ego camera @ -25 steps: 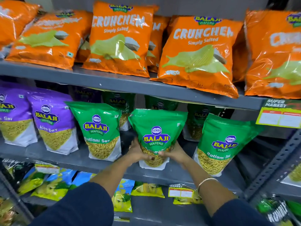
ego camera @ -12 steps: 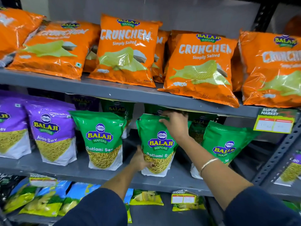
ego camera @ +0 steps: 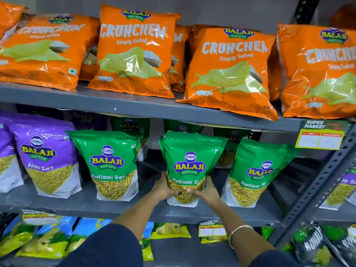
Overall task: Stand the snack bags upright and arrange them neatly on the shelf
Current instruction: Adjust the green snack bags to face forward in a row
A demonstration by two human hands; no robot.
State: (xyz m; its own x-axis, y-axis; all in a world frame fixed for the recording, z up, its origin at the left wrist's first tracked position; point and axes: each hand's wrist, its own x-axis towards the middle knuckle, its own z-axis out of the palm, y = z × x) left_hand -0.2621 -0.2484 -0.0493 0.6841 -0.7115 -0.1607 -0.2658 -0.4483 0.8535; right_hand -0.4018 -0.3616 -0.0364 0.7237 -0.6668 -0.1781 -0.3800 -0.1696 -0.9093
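A green Ratlami Sev bag (ego camera: 189, 160) stands upright at the middle of the grey middle shelf (ego camera: 134, 208). My left hand (ego camera: 164, 186) grips its lower left side and my right hand (ego camera: 207, 190) grips its lower right side. Another green Ratlami Sev bag (ego camera: 109, 162) stands upright to its left, and a third green bag (ego camera: 252, 170) leans slightly to its right. More green bags (ego camera: 131, 126) stand behind them in shadow, partly hidden.
Purple Aloo Sev bags (ego camera: 46, 157) stand at the left of the same shelf. Orange Crunchem bags (ego camera: 134, 51) lean along the top shelf. A price tag (ego camera: 320, 137) hangs at the right. Yellow and blue bags (ego camera: 48, 239) lie on the bottom shelf. A slotted upright (ego camera: 317, 185) bounds the right.
My right hand came down from the top of the middle green bag to its lower right side. Both hands now hold the bag's base, as one second ago.
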